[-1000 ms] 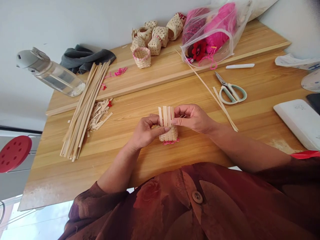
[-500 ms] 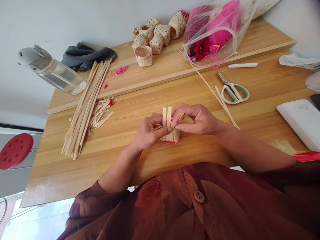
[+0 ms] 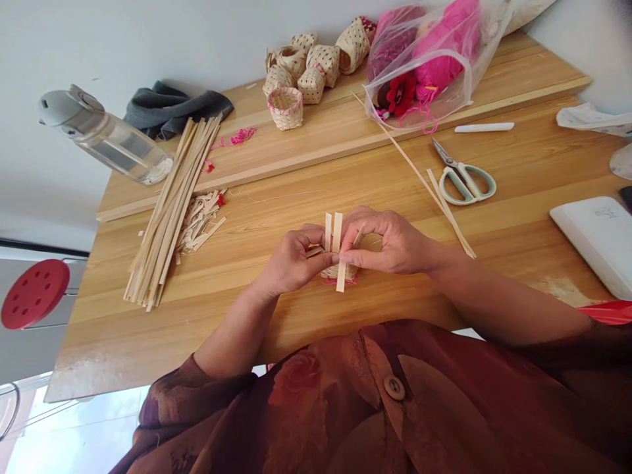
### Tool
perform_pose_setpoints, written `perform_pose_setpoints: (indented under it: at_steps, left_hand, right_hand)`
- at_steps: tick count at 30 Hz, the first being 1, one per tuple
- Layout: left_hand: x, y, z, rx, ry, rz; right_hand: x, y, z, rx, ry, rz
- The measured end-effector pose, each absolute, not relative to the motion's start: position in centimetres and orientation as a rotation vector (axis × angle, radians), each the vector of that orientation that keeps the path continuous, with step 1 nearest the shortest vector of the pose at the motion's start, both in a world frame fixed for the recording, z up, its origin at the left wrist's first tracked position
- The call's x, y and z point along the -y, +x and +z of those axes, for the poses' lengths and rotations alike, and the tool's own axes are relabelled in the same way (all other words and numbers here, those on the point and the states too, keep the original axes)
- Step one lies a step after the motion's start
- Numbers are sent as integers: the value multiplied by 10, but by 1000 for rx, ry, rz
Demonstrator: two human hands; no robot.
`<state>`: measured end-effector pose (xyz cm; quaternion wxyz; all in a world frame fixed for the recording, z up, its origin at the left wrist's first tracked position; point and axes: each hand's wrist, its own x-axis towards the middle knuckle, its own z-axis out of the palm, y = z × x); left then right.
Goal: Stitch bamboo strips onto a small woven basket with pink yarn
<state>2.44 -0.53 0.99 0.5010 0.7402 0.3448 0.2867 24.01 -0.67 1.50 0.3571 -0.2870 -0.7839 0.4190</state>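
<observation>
A small unfinished woven bamboo basket [image 3: 338,272] sits on the wooden table [image 3: 148,336] between my hands, with pink binding at its lower edge. Two bamboo strips [image 3: 332,232] stand up from it. A third bamboo strip [image 3: 340,284] runs down across its front. My left hand [image 3: 291,261] grips the basket's left side, hiding part of the weave. My right hand [image 3: 388,243] pinches the strips at the top, with its fingers over the third strip.
Beyond my hands lie a bundle of bamboo strips [image 3: 170,210], shavings [image 3: 200,220] and green-handled scissors [image 3: 465,179]. On a raised board [image 3: 340,141] stand several woven baskets [image 3: 311,72] and a plastic bag of pink yarn [image 3: 419,66]. A water bottle [image 3: 103,135] lies at the left.
A bamboo strip now extends down across the basket's front, and fewer strips stand upright at the top. My right fingers have shifted on the strips. The view has drifted slightly.
</observation>
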Motion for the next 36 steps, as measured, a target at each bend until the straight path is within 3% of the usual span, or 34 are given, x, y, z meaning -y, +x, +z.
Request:
perform_pose_setpoints:
  at_steps: [11,20,29,36]
  left_hand:
    - [1,20,6,-799,1757,629]
    - [10,28,3,-946,1595,709]
    - [2,23,0,-1043,1608,845]
    - [4,20,6,-1030,1630,792]
  right_hand:
    - [9,239,11,2050,-864,955]
    - [8,242,9,2044,-856,1103]
    - [5,241,0,2016,-801,418]
    - [8,240,-2,2065,-775,221]
